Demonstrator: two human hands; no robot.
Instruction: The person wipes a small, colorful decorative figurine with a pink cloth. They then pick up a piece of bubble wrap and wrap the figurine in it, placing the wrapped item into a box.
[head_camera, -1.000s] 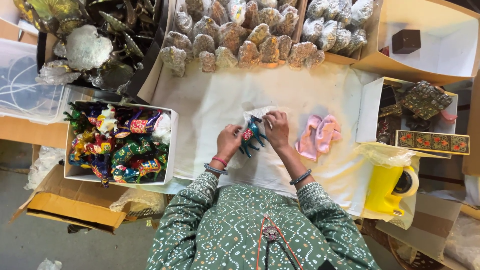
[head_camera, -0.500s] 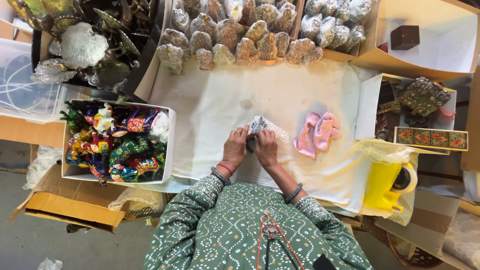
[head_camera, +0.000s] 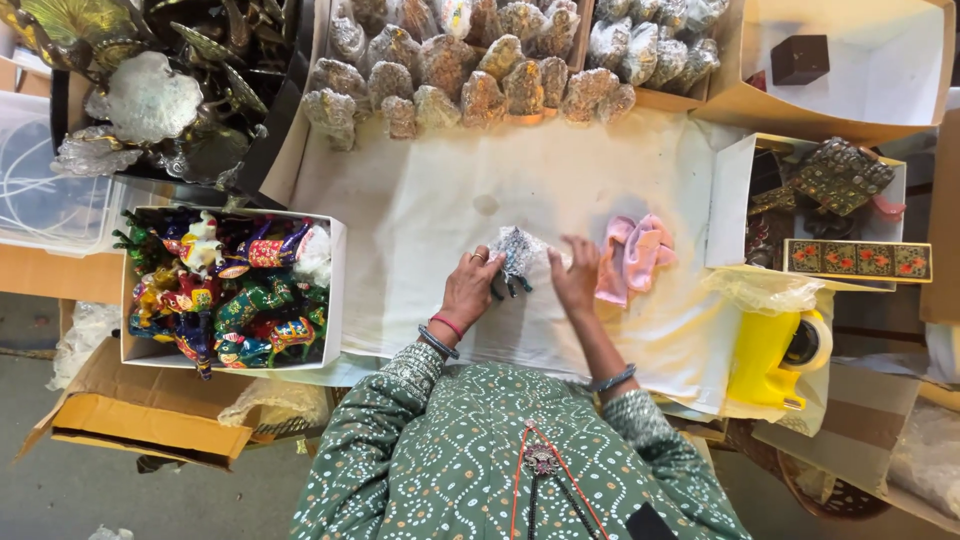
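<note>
Right hand (head_camera: 578, 277) has let go; left hand (head_camera: 470, 288) grips wrapped figurine (head_camera: 516, 256).

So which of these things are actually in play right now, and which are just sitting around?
In hand:
- left hand and right hand
- small figure half wrapped in clear film
- white cloth underneath

Lying about:
- pink cloth
- box of painted figures
- row of wrapped figures
- yellow tape dispenser
</note>
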